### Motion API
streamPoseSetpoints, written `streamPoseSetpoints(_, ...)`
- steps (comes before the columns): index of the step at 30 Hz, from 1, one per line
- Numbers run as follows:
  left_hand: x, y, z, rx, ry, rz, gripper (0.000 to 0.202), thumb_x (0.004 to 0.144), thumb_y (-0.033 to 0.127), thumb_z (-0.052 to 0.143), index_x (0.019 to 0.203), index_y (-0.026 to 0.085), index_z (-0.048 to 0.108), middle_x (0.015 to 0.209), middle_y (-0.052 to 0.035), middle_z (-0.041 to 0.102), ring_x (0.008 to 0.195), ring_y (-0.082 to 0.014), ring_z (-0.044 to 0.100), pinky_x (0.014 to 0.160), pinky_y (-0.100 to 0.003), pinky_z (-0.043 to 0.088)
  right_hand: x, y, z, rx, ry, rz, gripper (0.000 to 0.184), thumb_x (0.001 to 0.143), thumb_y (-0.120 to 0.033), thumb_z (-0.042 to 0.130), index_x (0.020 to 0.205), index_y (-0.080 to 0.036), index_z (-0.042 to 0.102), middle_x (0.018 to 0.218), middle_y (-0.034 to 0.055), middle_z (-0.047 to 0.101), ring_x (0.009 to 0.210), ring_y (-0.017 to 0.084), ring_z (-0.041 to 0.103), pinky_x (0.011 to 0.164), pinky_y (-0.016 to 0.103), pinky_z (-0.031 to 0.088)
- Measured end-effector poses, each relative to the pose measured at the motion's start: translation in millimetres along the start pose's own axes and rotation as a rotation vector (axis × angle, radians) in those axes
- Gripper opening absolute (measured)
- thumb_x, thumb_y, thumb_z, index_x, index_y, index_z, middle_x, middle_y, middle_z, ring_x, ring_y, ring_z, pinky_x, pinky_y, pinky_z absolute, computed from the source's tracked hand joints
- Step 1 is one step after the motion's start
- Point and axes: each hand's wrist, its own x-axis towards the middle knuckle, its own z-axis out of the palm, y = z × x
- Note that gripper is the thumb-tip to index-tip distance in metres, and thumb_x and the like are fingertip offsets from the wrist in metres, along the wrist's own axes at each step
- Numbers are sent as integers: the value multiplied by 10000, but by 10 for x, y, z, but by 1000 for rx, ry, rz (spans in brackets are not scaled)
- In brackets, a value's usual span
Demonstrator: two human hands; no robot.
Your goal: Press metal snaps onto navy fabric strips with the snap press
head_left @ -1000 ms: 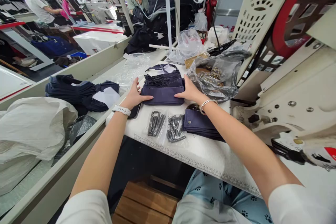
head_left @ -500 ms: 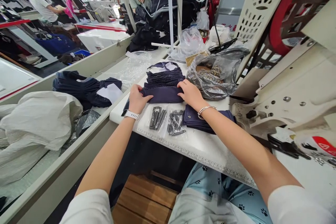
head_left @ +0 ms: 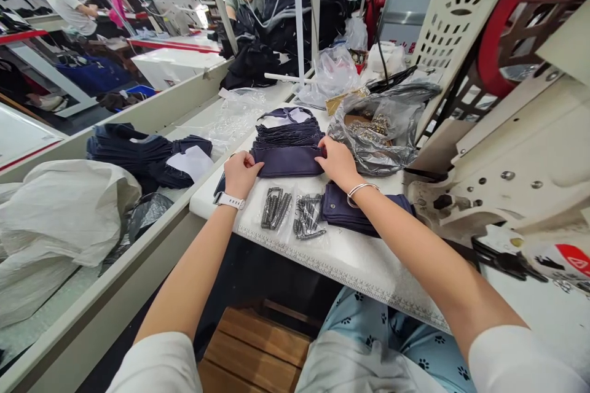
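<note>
A navy fabric strip (head_left: 286,162) lies across the front of a pile of dark fabric pieces (head_left: 288,134) on the white table. At its left end my left hand (head_left: 240,174) is closed, thumb against fingers, pinching the edge. My right hand (head_left: 337,161) pinches the strip's right end between thumb and fingers. Nearer to me lie two clear bags of dark springs, the left bag (head_left: 275,209) and the right bag (head_left: 308,216). Beneath my right forearm is a folded navy stack (head_left: 343,207) with a metal snap showing on its corner.
A dark plastic bag (head_left: 382,129) with small metallic parts sits behind my right hand. The white machine body (head_left: 511,178) rises at the right. Dark garments (head_left: 142,153) and a white sack (head_left: 64,215) fill the trough at left. Co-workers sit further back.
My left thumb, stretched along the strip before, has drawn in against the fingers. My right fingers have curled tighter at the other end. The strip has stayed nearly in place.
</note>
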Motion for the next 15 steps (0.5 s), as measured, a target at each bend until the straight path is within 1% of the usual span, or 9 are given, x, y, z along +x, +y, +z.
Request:
streamPoseSetpoints(2,-30,-4,-20,-59,-2,-6,266,594,186,682,662,198,426,599,54,467,553,-108,448,608,-264,387,0,-1,-11,-36,-20,12,83,767,-202,577,837,-187,535,782,48,617,741,202,562,641,298,375)
streamPoseSetpoints(3,-44,-4,-32,-81,-7,-2,269,588,179,681,684,199,431,613,52,480,556,-108,459,607,-262,396,0,-5,-17,-42,-28,14,55,772,-217,568,800,-188,530,770,49,619,724,198,560,627,294,367)
streamPoseSetpoints(7,-82,-4,-76,-33,-44,44,195,627,190,639,660,200,447,620,36,513,591,-122,502,645,-272,422,-1,-41,-41,9,-95,24,89,767,-254,564,758,-188,503,707,38,600,658,174,537,602,279,352)
streamPoseSetpoints(11,-95,9,-104,-53,-43,13,169,628,173,618,716,198,476,659,23,549,618,-131,526,678,-281,441,-3,-84,-75,94,-175,25,120,746,-239,576,730,-180,473,756,46,581,684,159,521,629,271,356)
streamPoseSetpoints(14,-92,11,-117,-87,-63,2,144,646,196,605,721,198,483,650,22,546,607,-131,512,694,-294,439,0,-107,-107,161,-196,78,163,751,-250,547,663,-187,425,690,20,522,654,146,475,621,274,339)
streamPoseSetpoints(15,-88,4,-117,-112,-78,-8,138,652,200,598,720,200,478,629,27,536,601,-131,505,706,-301,436,2,-112,-115,221,-215,116,184,743,-246,544,635,-190,406,654,6,491,635,140,455,615,274,333)
